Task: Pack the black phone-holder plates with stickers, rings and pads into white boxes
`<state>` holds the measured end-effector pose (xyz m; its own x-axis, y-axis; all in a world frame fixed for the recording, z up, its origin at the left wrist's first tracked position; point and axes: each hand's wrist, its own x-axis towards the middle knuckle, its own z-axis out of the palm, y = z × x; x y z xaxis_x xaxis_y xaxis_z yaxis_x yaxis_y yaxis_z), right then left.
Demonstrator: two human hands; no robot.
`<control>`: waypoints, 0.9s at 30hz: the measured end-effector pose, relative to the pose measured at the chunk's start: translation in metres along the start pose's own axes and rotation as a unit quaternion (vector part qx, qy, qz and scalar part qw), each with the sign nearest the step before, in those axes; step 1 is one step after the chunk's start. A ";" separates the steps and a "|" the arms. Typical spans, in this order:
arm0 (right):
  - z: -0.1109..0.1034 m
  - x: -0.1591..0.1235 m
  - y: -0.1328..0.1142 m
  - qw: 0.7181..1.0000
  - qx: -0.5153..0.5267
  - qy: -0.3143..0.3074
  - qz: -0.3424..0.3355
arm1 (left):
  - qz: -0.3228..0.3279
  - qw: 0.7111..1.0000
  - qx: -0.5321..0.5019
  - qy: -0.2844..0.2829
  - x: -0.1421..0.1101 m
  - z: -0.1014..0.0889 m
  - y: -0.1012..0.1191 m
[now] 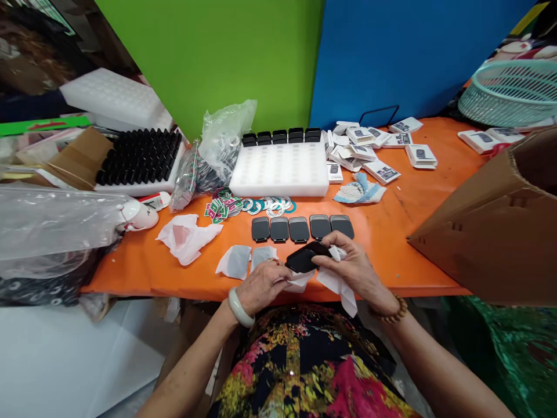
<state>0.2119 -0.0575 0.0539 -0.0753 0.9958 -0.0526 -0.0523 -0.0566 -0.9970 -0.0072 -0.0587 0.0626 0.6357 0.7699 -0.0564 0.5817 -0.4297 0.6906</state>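
Over the table's front edge, my right hand (357,268) grips a flat black device (304,257) with rounded corners between thumb and fingers. Crumpled white tissue paper (342,284) hangs from the same hand. My left hand (260,285) has its fingers pinched at the device's near left corner, on a piece of white tissue beneath it. Just beyond, several similar black devices (299,230) lie in a row. To the left of the hands, two tissue-wrapped devices (238,262) rest flat, the second partly behind my left hand. Further left sits crumpled pinkish tissue (188,238).
A white foam tray (278,171) carries black devices along its back. Ring stickers (275,206) and green-pink cards (221,208) lie before it. Small white boxes (361,152) and a cloth glove (360,190) are right of it. A cardboard box (483,226) stands at right, filled foam tray (139,187) at left.
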 end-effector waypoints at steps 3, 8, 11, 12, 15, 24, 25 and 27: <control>0.006 -0.006 0.008 1.000 -0.003 0.000 -0.013 | 0.013 0.997 -0.036 0.062 0.000 -0.003 0.006; 0.005 -0.012 0.014 0.998 -0.054 0.006 -0.031 | 0.018 0.990 -0.063 0.123 0.000 0.000 0.012; -0.001 -0.016 0.009 0.988 -0.138 -0.046 -0.053 | 0.027 0.991 -0.063 0.115 0.001 0.003 0.014; -0.003 -0.017 0.007 0.983 -0.161 -0.069 -0.057 | 0.030 0.991 -0.064 0.109 0.001 0.003 0.015; -0.004 -0.019 0.003 0.974 -0.195 -0.098 -0.056 | 0.031 0.991 -0.074 0.106 0.003 0.004 0.018; 0.008 -0.022 0.001 0.978 -0.179 -0.085 -0.063 | -0.006 0.960 -0.215 0.178 0.004 0.007 0.030; 0.006 -0.022 0.001 0.979 -0.178 -0.080 -0.068 | -0.012 0.956 -0.235 0.176 0.003 0.006 0.031; 0.002 -0.022 -0.001 0.979 -0.172 -0.071 -0.082 | -0.022 0.950 -0.262 0.168 0.002 0.002 0.033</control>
<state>0.2113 -0.0796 0.0557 -0.2323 0.9681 0.0943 0.2612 0.1555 -0.9527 0.0144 -0.0721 0.0835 0.3669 0.9268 0.0797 0.2149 -0.1678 0.9621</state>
